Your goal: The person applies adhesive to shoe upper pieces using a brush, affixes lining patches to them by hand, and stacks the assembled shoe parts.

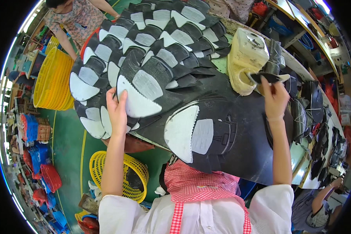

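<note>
My left hand (117,110) pinches a flat black-and-white shoe-upper piece (147,84) by its white, tooth-edged crescent, thumb on top. It is raised over a large spread of similar overlapping pieces (160,37). Another such piece (202,130) lies on the black work surface (245,148) in front of me, its white crescent toward the left. My right hand (275,99) is closed on a small dark item (267,77) with a pale end, whose exact kind I cannot make out. It is beside the round opening of a crusted, cream-coloured plastic jug (247,54).
Stacked yellow baskets (52,80) stand at the left, and a yellow basket (142,175) sits below the table edge. A person (80,19) works across the table at far left. Dark pieces (314,101) crowd the right side. Another person (319,210) is at lower right.
</note>
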A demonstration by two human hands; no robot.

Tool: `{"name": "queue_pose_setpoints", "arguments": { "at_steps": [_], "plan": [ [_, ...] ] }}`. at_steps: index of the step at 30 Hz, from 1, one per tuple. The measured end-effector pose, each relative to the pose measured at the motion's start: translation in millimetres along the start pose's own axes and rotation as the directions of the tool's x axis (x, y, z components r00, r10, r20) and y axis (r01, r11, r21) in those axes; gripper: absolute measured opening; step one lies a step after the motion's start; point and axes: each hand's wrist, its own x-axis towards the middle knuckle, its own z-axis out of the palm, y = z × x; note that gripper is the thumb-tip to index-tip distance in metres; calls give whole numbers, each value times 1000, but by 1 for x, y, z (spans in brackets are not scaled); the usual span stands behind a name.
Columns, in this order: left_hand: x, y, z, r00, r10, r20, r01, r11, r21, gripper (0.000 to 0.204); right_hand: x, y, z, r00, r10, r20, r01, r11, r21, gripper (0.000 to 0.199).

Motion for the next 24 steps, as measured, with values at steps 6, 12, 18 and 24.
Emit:
{"name": "queue_pose_setpoints", "arguments": {
  "at_steps": [6, 12, 18, 24],
  "plan": [
    [-25, 45, 31, 873, 330, 360, -485, 670, 562, 50, 5, 37, -11, 894, 449, -1, -394, 785, 479, 22],
    [-89, 47, 73, 715, 205, 669, -624, 619, 477, 60, -41, -59, 1, 716, 291, 634, -630, 660, 408, 17],
    [-93, 43, 75, 721, 232, 652, -641, 581, 502, 58, -44, -75, 17, 929, -79, 362, -92, 896, 433, 11],
    [-94, 43, 78, 722, 253, 643, -643, 588, 491, 54, -115, -90, -30, 631, -617, 469, 158, 695, 701, 28]
  ]
}}
